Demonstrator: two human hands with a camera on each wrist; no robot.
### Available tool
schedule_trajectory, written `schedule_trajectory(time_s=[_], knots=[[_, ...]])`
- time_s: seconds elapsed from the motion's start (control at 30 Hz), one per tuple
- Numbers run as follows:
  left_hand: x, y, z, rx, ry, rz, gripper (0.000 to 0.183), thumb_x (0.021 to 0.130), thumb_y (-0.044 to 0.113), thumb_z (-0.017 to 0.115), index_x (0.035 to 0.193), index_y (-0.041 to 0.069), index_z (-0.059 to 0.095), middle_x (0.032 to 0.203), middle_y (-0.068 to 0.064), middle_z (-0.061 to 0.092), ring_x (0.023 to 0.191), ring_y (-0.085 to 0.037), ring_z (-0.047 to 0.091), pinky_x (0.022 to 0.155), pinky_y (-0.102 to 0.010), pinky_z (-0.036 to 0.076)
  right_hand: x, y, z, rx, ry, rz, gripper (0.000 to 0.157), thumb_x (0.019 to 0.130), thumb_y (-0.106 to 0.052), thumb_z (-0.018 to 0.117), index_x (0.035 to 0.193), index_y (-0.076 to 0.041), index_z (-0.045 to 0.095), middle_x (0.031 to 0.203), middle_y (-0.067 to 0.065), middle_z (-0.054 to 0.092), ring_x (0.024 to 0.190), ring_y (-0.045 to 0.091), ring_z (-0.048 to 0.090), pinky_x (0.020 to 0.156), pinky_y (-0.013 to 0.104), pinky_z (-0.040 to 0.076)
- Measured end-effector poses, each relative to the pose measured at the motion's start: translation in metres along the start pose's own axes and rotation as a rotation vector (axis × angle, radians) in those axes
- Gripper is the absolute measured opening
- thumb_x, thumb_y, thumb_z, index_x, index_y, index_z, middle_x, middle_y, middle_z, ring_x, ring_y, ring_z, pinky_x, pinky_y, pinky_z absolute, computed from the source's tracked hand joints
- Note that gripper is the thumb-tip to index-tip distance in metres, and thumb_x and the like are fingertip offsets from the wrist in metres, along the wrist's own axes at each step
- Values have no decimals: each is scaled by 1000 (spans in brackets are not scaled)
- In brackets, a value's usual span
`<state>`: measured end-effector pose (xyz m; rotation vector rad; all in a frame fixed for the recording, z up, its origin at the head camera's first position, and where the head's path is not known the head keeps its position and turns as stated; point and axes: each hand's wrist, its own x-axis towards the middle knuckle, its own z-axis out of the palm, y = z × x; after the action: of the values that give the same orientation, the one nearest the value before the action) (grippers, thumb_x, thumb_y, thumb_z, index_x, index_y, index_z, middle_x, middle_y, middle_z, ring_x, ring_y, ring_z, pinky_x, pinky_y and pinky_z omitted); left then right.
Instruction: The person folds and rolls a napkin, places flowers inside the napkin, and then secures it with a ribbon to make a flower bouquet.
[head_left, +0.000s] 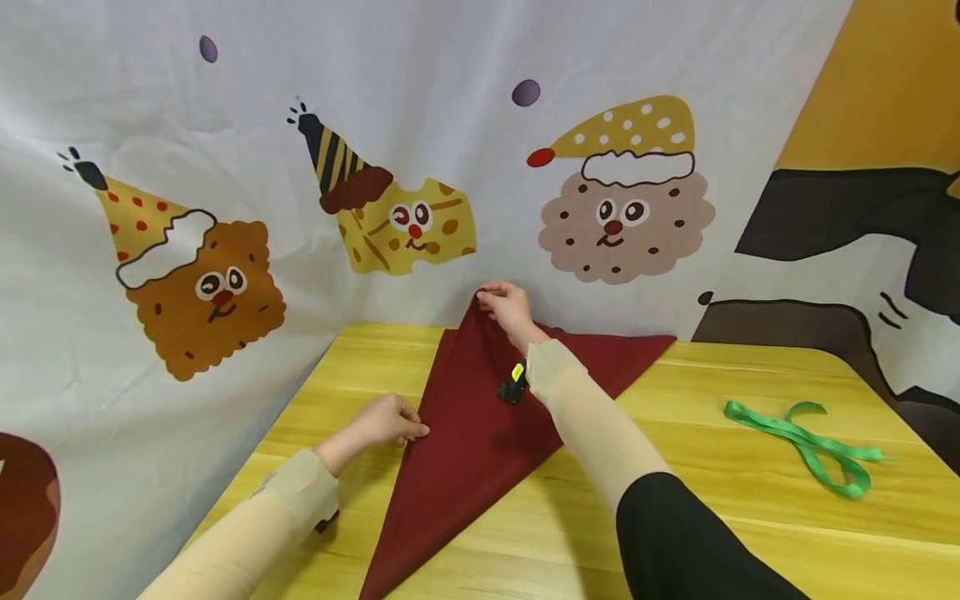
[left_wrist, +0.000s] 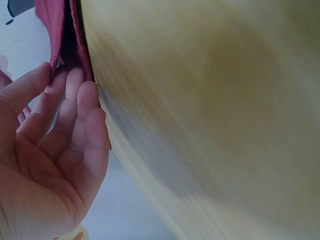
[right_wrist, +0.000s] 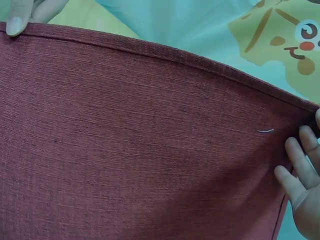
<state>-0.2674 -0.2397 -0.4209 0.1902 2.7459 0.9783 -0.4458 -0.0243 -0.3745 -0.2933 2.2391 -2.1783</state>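
Observation:
A dark red hemmed cloth (head_left: 465, 467) lies on the wooden table, folded into a rough triangle with one point toward the front edge. At the back, my right hand (head_left: 510, 308) pinches a corner of it and holds that corner raised. My left hand (head_left: 386, 419) pinches the cloth's left edge between thumb and fingers, low by the tabletop. Two layers of the fabric (left_wrist: 72, 40) part slightly above those fingers in the left wrist view. Seen from the right wrist, the hem (right_wrist: 165, 50) runs stretched between both hands, and a pale loose thread (right_wrist: 266, 131) shows near the right fingers.
A loosely looped green ribbon (head_left: 813, 442) lies on the right side of the wooden table (head_left: 675, 517). Behind and to the left hangs a white printed backdrop (head_left: 450, 83) with cartoon biscuits and cheese, close against the table's back edge.

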Motion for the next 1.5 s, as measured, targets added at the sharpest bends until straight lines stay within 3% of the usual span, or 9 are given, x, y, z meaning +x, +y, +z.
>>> schedule_trajectory(time_s=[0.37, 0.97, 1.5], knots=[[3, -1, -2, -21, -1, -52, 23, 88, 24, 73, 70, 10, 71, 66, -2, 65, 54, -16, 58, 50, -28, 47, 8, 6, 8, 21, -1, -6, 21, 94, -16, 65, 112, -4, 64, 108, 11, 65, 93, 23, 64, 82, 38, 50], [7, -4, 3, 49, 14, -71, 29, 90, 25, 71, 66, 10, 66, 59, -3, 62, 52, -17, 58, 47, -32, 49, 12, 28, 9, -60, 25, 5, 23, 93, -19, 67, 110, -4, 67, 107, 11, 66, 95, 24, 65, 80, 35, 49], [13, -4, 4, 34, -28, -124, 32, 91, 23, 69, 64, 6, 64, 58, -4, 62, 51, -16, 59, 48, -32, 52, 17, 39, 16, -85, -31, 30, 22, 95, -20, 64, 111, -6, 68, 109, 9, 67, 97, 22, 66, 80, 35, 50]])
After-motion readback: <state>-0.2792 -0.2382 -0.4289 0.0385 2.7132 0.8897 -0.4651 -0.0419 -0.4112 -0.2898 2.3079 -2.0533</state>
